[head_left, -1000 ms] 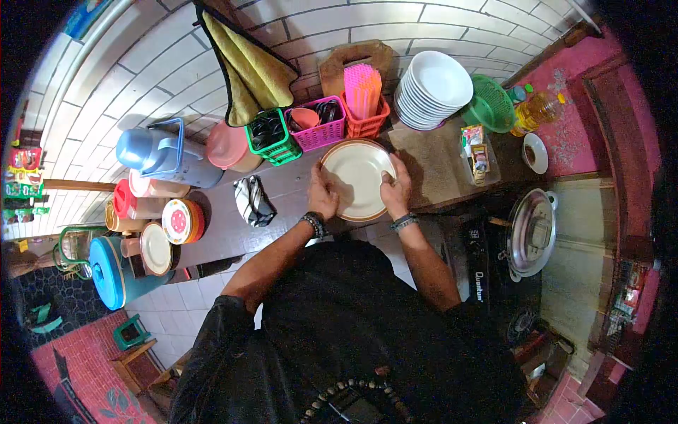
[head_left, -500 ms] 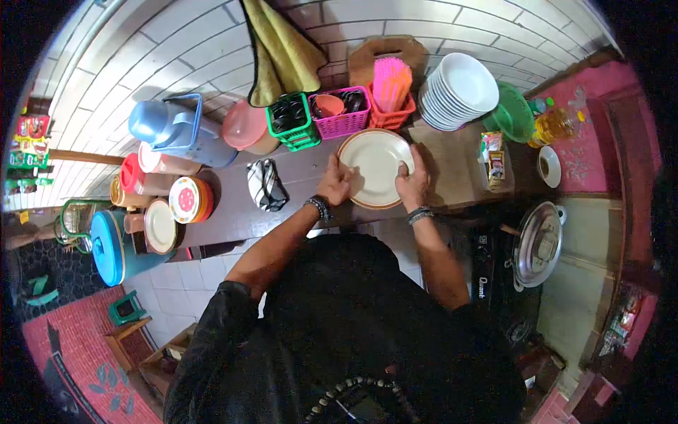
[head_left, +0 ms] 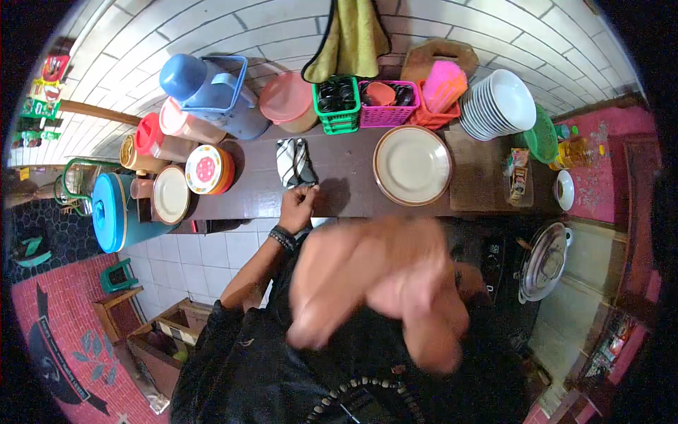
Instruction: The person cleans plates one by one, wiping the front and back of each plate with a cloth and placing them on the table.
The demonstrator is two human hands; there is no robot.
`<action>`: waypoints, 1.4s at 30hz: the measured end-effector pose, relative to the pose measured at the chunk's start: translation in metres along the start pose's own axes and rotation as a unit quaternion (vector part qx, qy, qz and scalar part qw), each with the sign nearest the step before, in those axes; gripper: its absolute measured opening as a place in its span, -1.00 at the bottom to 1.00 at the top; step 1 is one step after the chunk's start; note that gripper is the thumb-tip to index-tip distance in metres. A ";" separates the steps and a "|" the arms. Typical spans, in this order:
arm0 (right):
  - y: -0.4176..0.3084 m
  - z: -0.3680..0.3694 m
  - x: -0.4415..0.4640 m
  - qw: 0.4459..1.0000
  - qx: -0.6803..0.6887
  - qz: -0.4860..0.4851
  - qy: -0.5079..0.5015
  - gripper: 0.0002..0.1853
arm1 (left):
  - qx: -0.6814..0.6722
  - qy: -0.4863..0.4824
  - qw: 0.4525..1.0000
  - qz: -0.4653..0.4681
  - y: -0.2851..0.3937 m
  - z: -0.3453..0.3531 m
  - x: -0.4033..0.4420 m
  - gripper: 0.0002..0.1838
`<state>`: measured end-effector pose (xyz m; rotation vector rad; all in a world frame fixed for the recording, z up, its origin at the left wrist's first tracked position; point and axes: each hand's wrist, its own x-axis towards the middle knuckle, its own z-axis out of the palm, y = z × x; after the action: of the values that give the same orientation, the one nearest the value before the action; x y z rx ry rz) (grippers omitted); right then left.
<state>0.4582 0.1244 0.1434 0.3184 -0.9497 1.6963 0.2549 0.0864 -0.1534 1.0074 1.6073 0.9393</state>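
My left hand (head_left: 299, 206) is at the table's front edge, its fingers curled together at the lower end of a black-and-white patterned cloth (head_left: 293, 161). The cloth lies bunched on the dark table. Close to the camera, my right hand (head_left: 374, 275) is large and smeared by motion, so its fingers cannot be made out. A cream plate (head_left: 412, 166) with a brown rim lies flat on the table, apart from both hands.
Behind the plate stand a green basket (head_left: 336, 116), a pink basket (head_left: 388, 116) and stacked white bowls (head_left: 512, 102). A blue thermos jug (head_left: 226, 106) and small patterned plates (head_left: 206, 169) are on the left. A lidded pot (head_left: 545, 261) sits at the right.
Both hands have let go of the cream plate. My left hand has moved left to the cloth, and my right hand has come up towards the camera. The view has shifted.
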 end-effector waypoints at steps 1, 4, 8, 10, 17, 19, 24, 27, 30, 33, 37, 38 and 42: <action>0.005 0.025 0.009 0.995 0.098 -0.003 -0.013 -0.41 | -0.018 0.012 0.999 0.026 -0.011 -0.006 -0.005 -0.47; 0.015 0.081 0.021 0.962 0.268 -0.034 0.023 -0.42 | -0.057 0.038 0.998 -0.009 -0.005 -0.021 -0.028 -0.47; 0.012 0.083 0.035 0.741 0.558 0.343 -0.145 -0.07 | -0.105 0.103 0.987 -0.060 -0.018 -0.047 -0.051 -0.51; 0.016 0.087 0.036 0.763 0.517 0.351 -0.167 -0.13 | -0.154 0.124 0.979 -0.057 -0.020 -0.061 -0.062 -0.53; 0.041 0.096 0.038 0.851 0.333 0.349 -0.206 -0.29 | -0.111 0.229 0.967 0.020 -0.044 -0.144 -0.079 -0.54; 0.071 0.093 0.040 0.862 0.324 0.275 -0.278 -0.25 | -0.079 0.278 0.957 0.025 -0.033 -0.181 -0.081 -0.55; 0.128 0.076 0.034 0.952 -0.142 0.154 -0.222 -0.53 | 0.100 0.470 0.875 0.063 -0.040 -0.289 -0.079 -0.69; 0.158 0.051 0.025 0.815 -0.572 0.070 -0.067 -0.81 | 0.281 0.576 0.762 0.094 -0.088 -0.358 -0.072 -0.62; 0.228 -0.022 -0.002 0.735 -0.655 0.171 0.033 -0.66 | 0.295 0.576 0.762 -0.003 -0.131 -0.419 -0.058 -0.53; 0.263 -0.101 -0.049 0.642 -0.724 0.248 0.050 -0.53 | 0.321 0.516 0.791 -0.070 -0.163 -0.459 -0.040 -0.26; 0.289 -0.171 -0.104 0.511 -0.818 0.263 0.024 -0.26 | 0.313 0.434 0.828 -0.169 -0.152 -0.477 -0.032 -0.24; 0.294 -0.192 -0.119 0.474 -0.833 0.284 0.017 -0.10 | 0.328 0.428 0.826 -0.162 -0.153 -0.481 -0.030 -0.30; 0.309 -0.198 -0.112 0.422 -0.850 0.315 0.022 0.03 | 0.358 0.438 0.818 -0.102 -0.159 -0.485 -0.029 -0.46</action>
<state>0.2685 0.1707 -0.1874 -1.6131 -2.3510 0.4024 -0.2370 -0.0484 -0.1832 0.8724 2.9400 0.6620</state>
